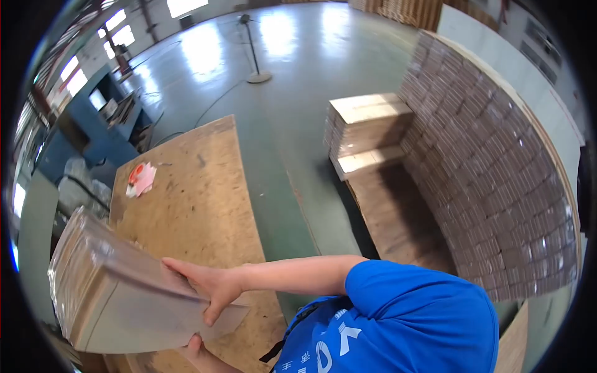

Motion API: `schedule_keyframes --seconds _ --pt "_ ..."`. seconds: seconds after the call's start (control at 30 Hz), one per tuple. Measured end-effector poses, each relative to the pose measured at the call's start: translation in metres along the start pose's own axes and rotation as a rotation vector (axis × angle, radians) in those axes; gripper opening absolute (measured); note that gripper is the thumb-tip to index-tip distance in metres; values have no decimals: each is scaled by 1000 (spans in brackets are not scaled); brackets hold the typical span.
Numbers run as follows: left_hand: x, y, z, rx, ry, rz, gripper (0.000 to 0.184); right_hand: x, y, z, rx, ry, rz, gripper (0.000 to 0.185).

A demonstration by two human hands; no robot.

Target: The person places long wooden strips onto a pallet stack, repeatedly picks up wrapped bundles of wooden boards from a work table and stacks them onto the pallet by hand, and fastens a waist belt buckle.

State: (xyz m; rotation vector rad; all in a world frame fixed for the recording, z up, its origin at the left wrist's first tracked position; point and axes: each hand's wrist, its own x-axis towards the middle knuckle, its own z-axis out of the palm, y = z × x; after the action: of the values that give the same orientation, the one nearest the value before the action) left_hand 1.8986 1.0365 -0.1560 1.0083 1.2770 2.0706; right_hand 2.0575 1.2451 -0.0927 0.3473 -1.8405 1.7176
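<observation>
A thick, tilted stack of flat cardboard sheets point(124, 314) is at the lower left, with clear plastic film around its far end. My right hand point(214, 289) grips the near end of its upper side, fingers stretched over the edge and thumb bent down on the pale face. Lower down, my left hand point(196, 349) holds the bottom edge, its thumb showing and the other fingers hidden beneath. Under and beyond the stack lies a worn wooden tabletop point(205, 180).
Orange-handled scissors point(135, 174) lie with pink paper point(147, 179) on the table's far corner. At right, a tall wall of bundled cardboard point(485, 168) and a shorter pile point(370, 127) stand on a wooden board point(404, 217). A blue machine point(93, 118) stands far left.
</observation>
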Motion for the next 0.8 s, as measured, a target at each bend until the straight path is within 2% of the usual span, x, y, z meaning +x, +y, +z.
schedule_keyframes --seconds 0.1,0.27,0.33,0.37,0.47,0.53,0.57,0.6,0.67,0.73,0.8 --pt "30 16 75 146 -81 43 103 -28 -11 -33 87 217 -9 131" --pt "82 5 243 338 -295 42 104 -105 -57 -120 469 622 -14 102" --pt "103 -5 322 399 -433 7 111 -141 -70 -175 554 730 28 103" --pt "112 -12 362 430 -501 -14 115 -152 -91 -196 562 838 -179 89" --pt "135 -38 476 407 -704 23 114 -203 -123 -281 687 859 -424 84" --pt "153 -52 524 446 -877 133 108 -240 -147 -328 737 859 -528 83" --pt "163 -59 539 463 -951 189 105 -257 -157 -349 765 850 -570 82" --pt "175 -73 538 408 -831 138 101 -273 -166 -370 745 894 -606 83" --pt "201 -123 485 307 -615 24 93 -304 -176 -402 704 1005 -691 85" --pt "211 -216 408 308 -371 -126 95 -333 -184 -430 622 1150 -748 84" --pt "159 -244 451 -192 -615 -539 101 -359 -185 -455 555 1271 -762 84"
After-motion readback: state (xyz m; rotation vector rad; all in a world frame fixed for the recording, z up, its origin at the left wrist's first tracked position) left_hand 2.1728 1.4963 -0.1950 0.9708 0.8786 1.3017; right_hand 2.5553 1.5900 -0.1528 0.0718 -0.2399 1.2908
